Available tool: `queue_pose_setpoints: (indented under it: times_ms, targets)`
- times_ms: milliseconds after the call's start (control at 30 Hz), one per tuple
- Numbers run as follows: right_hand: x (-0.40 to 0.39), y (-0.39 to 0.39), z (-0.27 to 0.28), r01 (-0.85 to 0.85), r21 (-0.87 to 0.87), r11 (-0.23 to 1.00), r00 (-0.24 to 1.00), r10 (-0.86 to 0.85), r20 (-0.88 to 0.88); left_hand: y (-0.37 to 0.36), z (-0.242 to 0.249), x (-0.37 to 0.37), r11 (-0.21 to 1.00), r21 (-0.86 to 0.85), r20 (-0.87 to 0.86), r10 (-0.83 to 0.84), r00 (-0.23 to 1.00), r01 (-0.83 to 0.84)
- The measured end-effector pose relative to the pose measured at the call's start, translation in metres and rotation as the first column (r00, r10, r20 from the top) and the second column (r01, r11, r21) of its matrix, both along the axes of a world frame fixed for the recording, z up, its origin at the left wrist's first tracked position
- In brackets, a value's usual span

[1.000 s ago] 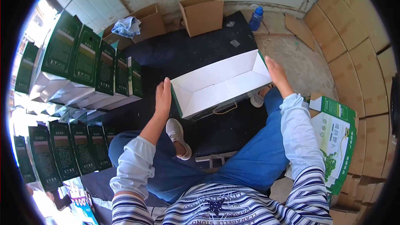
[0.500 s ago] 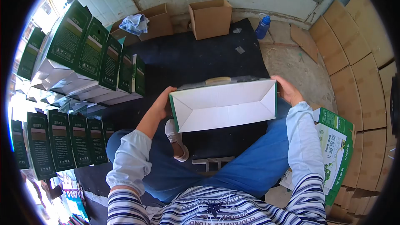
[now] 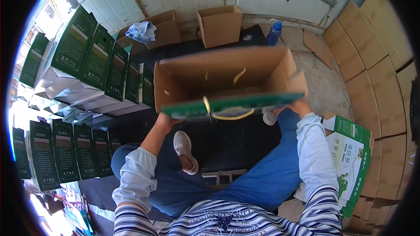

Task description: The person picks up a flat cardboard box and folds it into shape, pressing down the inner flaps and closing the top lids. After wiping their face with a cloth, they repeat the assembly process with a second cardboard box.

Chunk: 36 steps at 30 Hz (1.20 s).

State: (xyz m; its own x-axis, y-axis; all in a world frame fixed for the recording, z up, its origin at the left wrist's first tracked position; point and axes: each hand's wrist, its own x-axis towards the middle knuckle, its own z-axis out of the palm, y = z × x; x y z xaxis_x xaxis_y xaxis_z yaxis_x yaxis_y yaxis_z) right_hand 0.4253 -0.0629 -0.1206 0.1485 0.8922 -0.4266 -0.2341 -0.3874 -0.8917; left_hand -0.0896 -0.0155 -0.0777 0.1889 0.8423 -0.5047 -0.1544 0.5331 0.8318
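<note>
Green gift carton [image 3: 227,85] sat mid-frame, open brown inside facing cam, long axis L-R across frame. L hand [image 3: 162,121] clamped its lower-left end, R hand [image 3: 302,105] its lower-right end; fingers mostly hidden behind box. Both hands equally near. Yellow handle [image 3: 229,114] hung at bottom edge.

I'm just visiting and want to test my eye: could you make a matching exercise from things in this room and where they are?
Things:
1. blue water bottle
2. blue cloth
3. green carton
4. stack of flat cartons

Places:
A. held in both hands
B. by the far wall
C. in an open brown box
D. beside the person's right arm

Pairs: 1-B, 2-C, 3-A, 4-D
</note>
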Motion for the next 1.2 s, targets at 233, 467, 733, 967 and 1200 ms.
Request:
queue_pose_setpoints:
  times_ms: [233, 467, 733, 967, 1200]
  targets:
    - [-0.048, -0.01, 0.071, -0.448, -0.253, 0.857, 0.801, 0.511, 0.313, -0.017, 0.002, 0.004, 0.991, -0.073, 0.114, 0.117, 0.986, -0.109]
    - [-0.072, -0.001, 0.064, -0.235, -0.311, 0.921, 0.935, 0.301, 0.185, -0.015, 0.004, 0.009, 0.996, -0.084, -0.09, 0.035, 0.995, -0.043]
    - [-0.073, 0.014, 0.071, -0.415, -0.15, 0.897, 0.734, 0.428, 0.527, 0.014, -0.015, 0.002, 0.995, 0.089, -0.102, 0.063, 0.993, -0.054]
    - [-0.089, 0.031, 0.055, -0.508, -0.288, 0.812, 0.53, 0.558, 0.639, 0.021, 0.01, 0.018, 0.826, 0.445, -0.811, 0.207, 0.547, 0.347]
    - [-0.085, 0.028, 0.038, -0.47, -0.282, 0.836, 0.546, 0.527, 0.652, 0.032, 0.03, 0.045, 0.87, 0.267, -0.944, 0.15, 0.294, 0.415]
